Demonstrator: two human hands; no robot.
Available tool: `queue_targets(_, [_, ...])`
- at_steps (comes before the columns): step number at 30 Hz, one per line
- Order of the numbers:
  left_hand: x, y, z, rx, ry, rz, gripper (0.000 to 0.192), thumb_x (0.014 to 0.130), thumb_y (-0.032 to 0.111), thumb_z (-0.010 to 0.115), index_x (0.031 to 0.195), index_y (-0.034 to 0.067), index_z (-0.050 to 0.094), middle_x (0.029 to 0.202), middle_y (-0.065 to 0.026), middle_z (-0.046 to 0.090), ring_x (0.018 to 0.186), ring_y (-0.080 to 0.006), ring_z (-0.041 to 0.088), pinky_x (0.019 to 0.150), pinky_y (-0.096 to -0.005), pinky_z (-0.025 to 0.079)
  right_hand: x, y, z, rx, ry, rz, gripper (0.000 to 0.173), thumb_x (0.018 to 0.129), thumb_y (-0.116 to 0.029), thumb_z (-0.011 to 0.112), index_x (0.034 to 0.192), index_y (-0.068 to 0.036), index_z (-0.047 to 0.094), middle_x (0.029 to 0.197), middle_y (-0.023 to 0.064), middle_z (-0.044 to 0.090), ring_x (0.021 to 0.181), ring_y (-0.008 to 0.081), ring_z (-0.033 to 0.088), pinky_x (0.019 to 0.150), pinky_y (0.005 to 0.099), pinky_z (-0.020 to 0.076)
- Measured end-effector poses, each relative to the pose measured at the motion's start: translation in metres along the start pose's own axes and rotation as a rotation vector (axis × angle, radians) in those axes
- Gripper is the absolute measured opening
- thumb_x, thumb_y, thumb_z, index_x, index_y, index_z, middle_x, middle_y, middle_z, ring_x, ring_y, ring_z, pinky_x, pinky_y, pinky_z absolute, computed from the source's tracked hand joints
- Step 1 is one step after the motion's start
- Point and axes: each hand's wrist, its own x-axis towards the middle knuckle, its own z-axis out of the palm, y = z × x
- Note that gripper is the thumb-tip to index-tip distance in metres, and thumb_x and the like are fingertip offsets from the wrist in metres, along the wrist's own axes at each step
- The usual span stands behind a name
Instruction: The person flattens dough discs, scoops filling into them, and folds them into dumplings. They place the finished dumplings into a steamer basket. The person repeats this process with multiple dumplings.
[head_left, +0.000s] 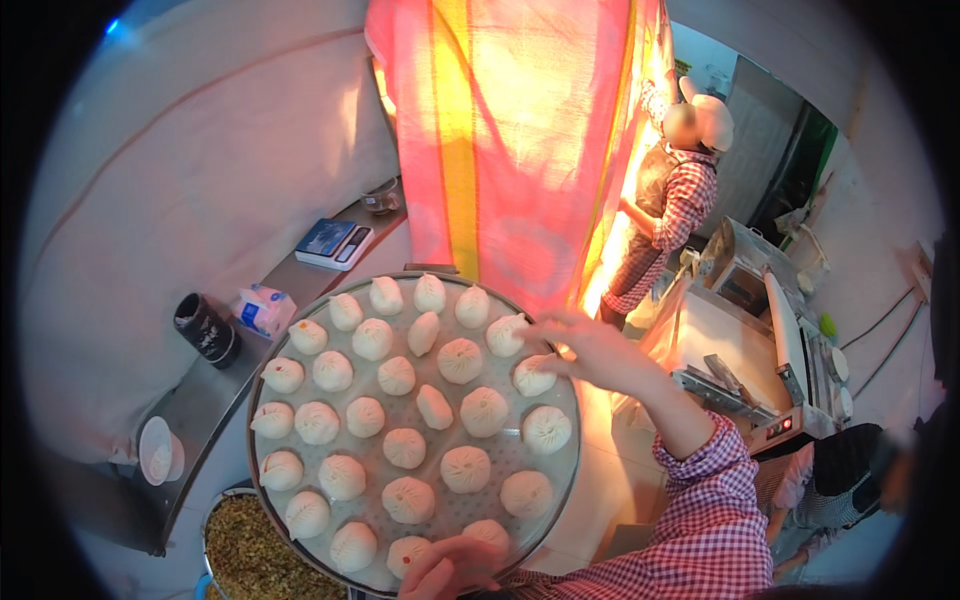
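Note:
A large round steamer tray (574, 480) with a perforated liner holds rows of pleated, filled dough buns (484, 412); a few show an orange or red spot. My right hand (592, 352) reaches over the tray's right rim with its fingers apart, their tips at two buns near the edge; whether they touch these is unclear. Blurred at the bottom edge of the view, my left hand (454, 566) is over the tray's near rim, close to a bun with a red spot (409, 556). Its palm side is hidden.
On the left counter (217, 390) are a digital scale (334, 244), a tissue pack (265, 310), a dark cylindrical container (207, 330) and a white tub (160, 450). A bowl of chopped filling (255, 551) sits below. A co-worker (667, 195) stands by the pink curtain (525, 150); another person (825, 480) is near the dough machine (750, 345).

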Motion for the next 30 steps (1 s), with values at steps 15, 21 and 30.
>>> queue_targets(15, [0.009,0.003,0.021,0.085,0.238,0.080,0.044,0.107,0.031,0.044,0.137,-0.001,0.049,0.128,-0.0137,0.059,0.111,-0.0226,0.060,0.093,-0.0372,0.050,0.001,0.077,0.020,-0.034,-0.142,0.014,0.030,0.085,-0.018,0.078,0.114,-0.014,0.070,0.110,0.0100,0.056,0.113,0.0304,0.056,0.094,0.0424,0.0514])
queue_targets(21, [0.012,0.018,0.036,0.147,0.116,0.037,0.040,0.109,0.021,0.039,0.144,0.000,0.043,0.136,-0.0152,0.054,0.116,-0.0240,0.058,0.098,-0.0389,0.048,0.014,0.085,0.036,-0.229,-0.124,-0.022,0.014,0.086,-0.016,0.070,0.099,-0.012,0.067,0.107,0.0089,0.056,0.110,0.0289,0.057,0.084,0.0428,0.0538])
queue_targets(30, [0.007,0.018,0.039,0.145,0.181,-0.053,0.041,0.108,0.018,0.043,0.146,0.000,0.041,0.136,-0.0134,0.054,0.118,-0.0232,0.057,0.100,-0.0389,0.047,0.024,0.065,0.023,-0.260,-0.246,0.099,0.018,0.082,-0.010,0.072,0.099,-0.008,0.066,0.109,0.0079,0.059,0.109,0.0288,0.060,0.085,0.0425,0.0535])
